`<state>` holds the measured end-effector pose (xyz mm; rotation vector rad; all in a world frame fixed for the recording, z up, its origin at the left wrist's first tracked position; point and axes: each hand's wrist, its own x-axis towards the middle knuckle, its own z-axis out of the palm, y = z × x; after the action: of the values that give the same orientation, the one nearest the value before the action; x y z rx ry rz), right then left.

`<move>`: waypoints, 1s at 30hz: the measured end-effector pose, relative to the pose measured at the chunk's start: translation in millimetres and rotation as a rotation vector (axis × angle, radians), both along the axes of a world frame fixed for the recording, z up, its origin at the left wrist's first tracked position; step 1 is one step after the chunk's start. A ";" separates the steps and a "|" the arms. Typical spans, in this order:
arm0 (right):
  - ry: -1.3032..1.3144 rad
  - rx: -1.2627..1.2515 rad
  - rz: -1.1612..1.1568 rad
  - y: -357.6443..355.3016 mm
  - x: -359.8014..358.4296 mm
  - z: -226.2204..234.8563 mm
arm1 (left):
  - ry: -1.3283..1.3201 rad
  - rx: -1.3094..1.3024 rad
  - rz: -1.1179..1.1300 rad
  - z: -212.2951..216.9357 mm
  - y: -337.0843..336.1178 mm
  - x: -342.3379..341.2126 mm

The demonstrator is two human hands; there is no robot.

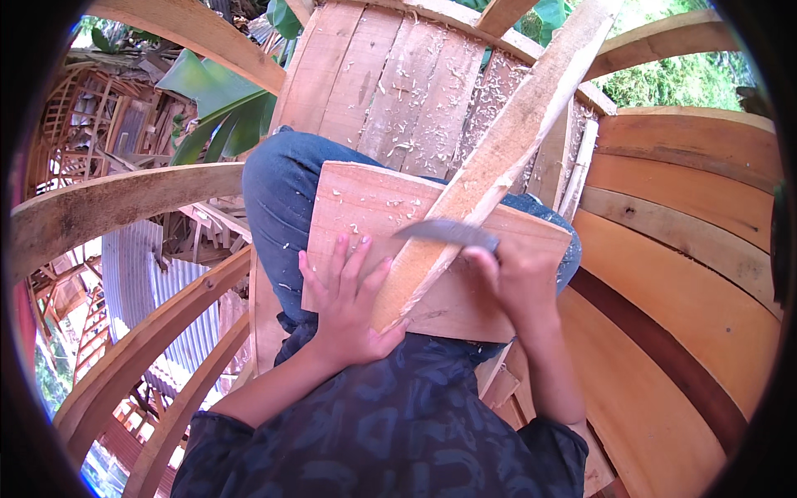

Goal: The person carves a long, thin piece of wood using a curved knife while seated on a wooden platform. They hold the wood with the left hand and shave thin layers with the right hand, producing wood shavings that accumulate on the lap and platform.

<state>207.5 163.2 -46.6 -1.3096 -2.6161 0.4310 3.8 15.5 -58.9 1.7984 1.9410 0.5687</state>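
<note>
A long rough wooden batten runs slantwise from near my body toward the far right. Its near end rests over a flat wooden board lying across my thighs. My left hand presses on the board and against the batten's near end, fingers spread and thumb apart, not wrapped round it. In my right hand, fingers closed, is a curved knife. Its dark blade crosses over the batten, pointing left; the handle is hidden inside my grip. Whether the edge bites into the wood cannot be made out.
Curled wood shavings are scattered over the plank floor ahead. Curved wooden ribs rise on the left, with corrugated metal sheets beyond. Planked wall boards stand close on the right. A broad green leaf hangs at the upper left.
</note>
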 end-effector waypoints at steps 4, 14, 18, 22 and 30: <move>0.075 -0.072 -0.623 83.4 48.4 24.9 | 0.005 -0.017 0.019 13.1 -8.2 -0.4; -0.037 -0.118 -0.167 -17.1 0.7 39.0 | -0.006 -0.007 0.014 19.7 -8.3 -0.2; -0.209 -0.021 -0.359 30.2 19.4 45.3 | -0.007 -0.016 0.020 25.6 -5.7 -0.7; -0.211 0.054 -0.346 29.9 22.6 38.4 | -0.015 -0.014 0.035 22.3 -6.3 0.0; -0.180 0.172 -0.385 29.9 23.6 17.6 | -0.054 -0.029 0.030 18.2 1.1 -2.7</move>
<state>231.1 193.1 -29.0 -1.8064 -2.3809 0.0273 1.1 16.5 -40.6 1.7212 1.9339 0.5898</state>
